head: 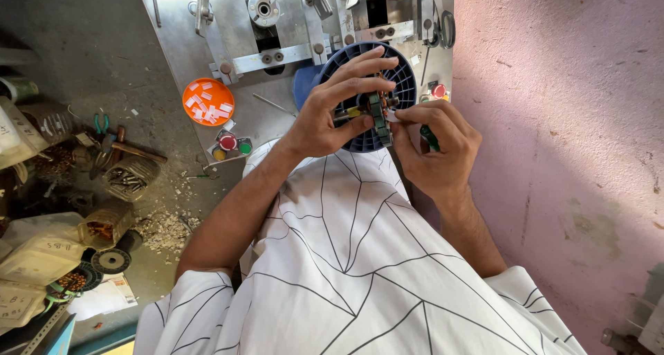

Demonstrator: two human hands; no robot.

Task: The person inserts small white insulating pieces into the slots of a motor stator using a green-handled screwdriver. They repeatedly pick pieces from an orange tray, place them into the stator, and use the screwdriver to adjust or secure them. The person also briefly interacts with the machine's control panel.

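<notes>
My left hand point(332, 109) grips a small round motor stator point(377, 113) with green slots and copper windings, holding it over a dark blue ribbed plastic bowl point(401, 85). My right hand point(432, 144) pinches a small white slip of paper point(393, 117) against the stator's edge, and a green-handled tool point(429, 137) is tucked in its fingers. Both hands meet just above my lap, which is covered by a white cloth with thin black lines.
A grey metal winding machine point(277, 43) with brackets and a spindle stands ahead. An orange dish point(208, 101) of white paper slips and coloured push buttons point(232, 144) sit on its left. Pliers, boxes and scraps litter the floor at left. A pink wall point(567, 120) is close on the right.
</notes>
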